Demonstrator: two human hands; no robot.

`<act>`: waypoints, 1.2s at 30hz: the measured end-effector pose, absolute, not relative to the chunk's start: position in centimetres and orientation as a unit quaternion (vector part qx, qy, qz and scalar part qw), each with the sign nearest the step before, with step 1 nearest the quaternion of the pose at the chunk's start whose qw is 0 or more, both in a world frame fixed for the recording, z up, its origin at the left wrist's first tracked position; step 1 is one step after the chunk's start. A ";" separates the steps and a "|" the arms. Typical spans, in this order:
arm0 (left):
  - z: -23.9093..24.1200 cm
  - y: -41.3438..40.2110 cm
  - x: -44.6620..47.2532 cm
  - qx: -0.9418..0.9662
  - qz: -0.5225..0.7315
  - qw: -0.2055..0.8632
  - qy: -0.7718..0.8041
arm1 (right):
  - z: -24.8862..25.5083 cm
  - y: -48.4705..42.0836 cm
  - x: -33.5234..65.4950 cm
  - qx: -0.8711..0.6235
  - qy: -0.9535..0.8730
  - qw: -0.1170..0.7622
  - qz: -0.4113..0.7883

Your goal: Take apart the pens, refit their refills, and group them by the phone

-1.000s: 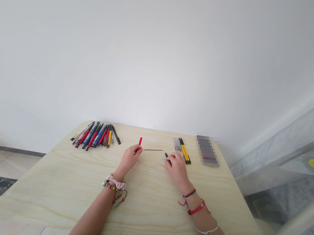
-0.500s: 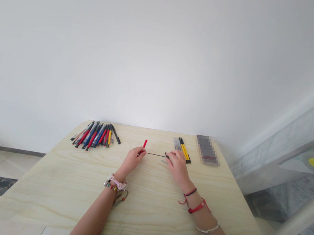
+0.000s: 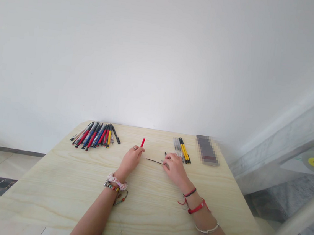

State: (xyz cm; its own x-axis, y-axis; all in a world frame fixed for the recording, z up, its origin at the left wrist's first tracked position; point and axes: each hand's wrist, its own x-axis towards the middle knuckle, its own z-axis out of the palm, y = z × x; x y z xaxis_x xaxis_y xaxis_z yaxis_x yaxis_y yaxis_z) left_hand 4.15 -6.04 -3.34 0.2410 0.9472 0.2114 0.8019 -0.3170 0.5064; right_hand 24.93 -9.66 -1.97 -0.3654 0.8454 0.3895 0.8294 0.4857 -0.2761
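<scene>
My left hand [image 3: 131, 158] is closed around a red pen barrel [image 3: 143, 142], whose upper end sticks up past the fingers. In my right hand [image 3: 176, 167] the thumb and fingers pinch a thin dark pen refill [image 3: 154, 161]. The refill points left toward my left hand, with a gap between its tip and those fingers. A small black part [image 3: 165, 154] shows just beyond my right fingertips; whether they touch it is hidden. Right behind this hand lie clear pen barrels [image 3: 177, 145] and yellow pens with black ends [image 3: 184, 149].
A pile of red, blue, yellow and clear pens [image 3: 93, 136] lies at the back left of the wooden table [image 3: 145, 208]. At the back right is a blurred dark flat object [image 3: 207, 150]. The white wall [image 3: 165, 57] rises directly behind the table.
My right hand has lowered slightly, and the refill now slants down to the right. Its left tip has come away from my left fingers. The red barrel has shifted a little left.
</scene>
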 end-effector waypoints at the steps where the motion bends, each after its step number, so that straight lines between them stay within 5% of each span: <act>1: -3.4 -6.1 4.2 0.780 0.235 0.141 0.563 | -2.0 -9.7 25.0 -0.507 -0.827 0.242 0.016; 36: -3.0 -6.5 4.4 0.761 0.268 0.091 0.584 | -2.0 -9.5 25.8 -0.488 -0.832 0.261 0.028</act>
State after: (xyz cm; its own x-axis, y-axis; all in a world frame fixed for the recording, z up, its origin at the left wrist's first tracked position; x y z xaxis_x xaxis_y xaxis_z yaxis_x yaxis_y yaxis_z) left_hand 4.39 -6.47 -3.04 0.1752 0.9369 0.3024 0.8398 -0.3025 0.4508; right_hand 25.76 -9.50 -1.97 -0.3876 0.8269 0.4074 0.7975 0.5224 -0.3018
